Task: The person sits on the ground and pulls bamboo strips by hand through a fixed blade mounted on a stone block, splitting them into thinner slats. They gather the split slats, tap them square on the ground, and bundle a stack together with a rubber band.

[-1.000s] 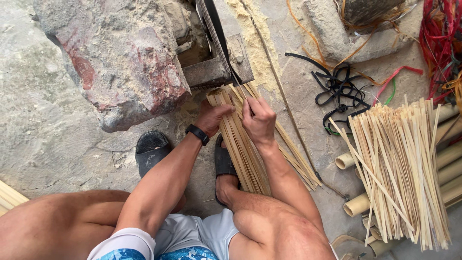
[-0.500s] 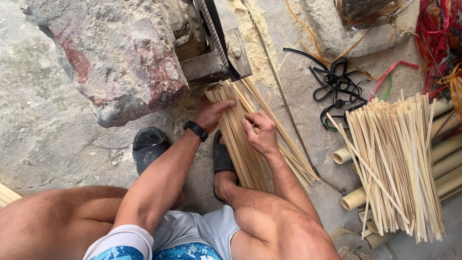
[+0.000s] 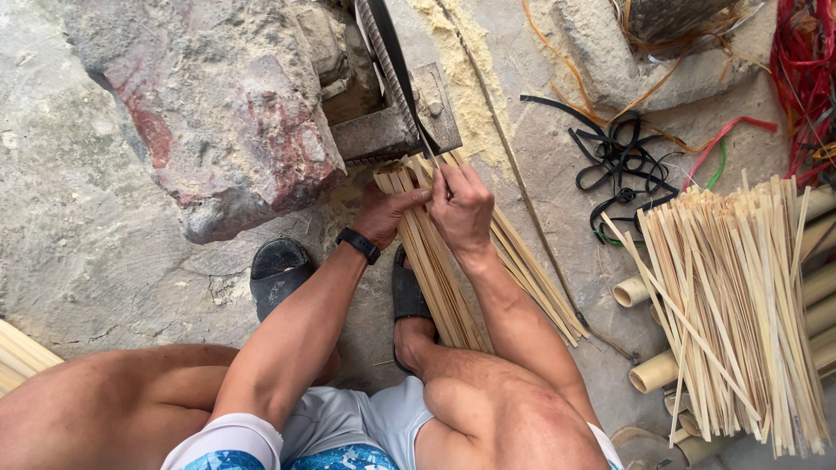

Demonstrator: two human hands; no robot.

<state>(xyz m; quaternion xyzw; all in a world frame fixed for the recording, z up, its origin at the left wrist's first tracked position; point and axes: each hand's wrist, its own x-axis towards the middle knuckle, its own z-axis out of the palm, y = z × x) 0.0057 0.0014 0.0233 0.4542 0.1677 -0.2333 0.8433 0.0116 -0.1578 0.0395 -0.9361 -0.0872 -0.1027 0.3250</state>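
Observation:
A bundle of thin bamboo strips (image 3: 444, 278) lies on the ground between my feet, its far end against a rusty metal blade fixture (image 3: 392, 130). My left hand (image 3: 383, 213), with a black wristband, presses on the left side of the bundle near its far end. My right hand (image 3: 461, 209) pinches strips at the top of the bundle, right by the blade. Both hands touch each other at the fingertips.
A large reddish rock (image 3: 209, 113) sits at upper left. A big pile of split bamboo strips (image 3: 740, 313) lies on bamboo tubes (image 3: 653, 374) at right. Black straps (image 3: 610, 157) and red cords (image 3: 805, 78) lie at upper right. Sawdust (image 3: 461, 78) covers the ground behind the blade.
Both hands stay on the bundle's far end; my right hand has shifted slightly toward the blade, and the view has drifted a little.

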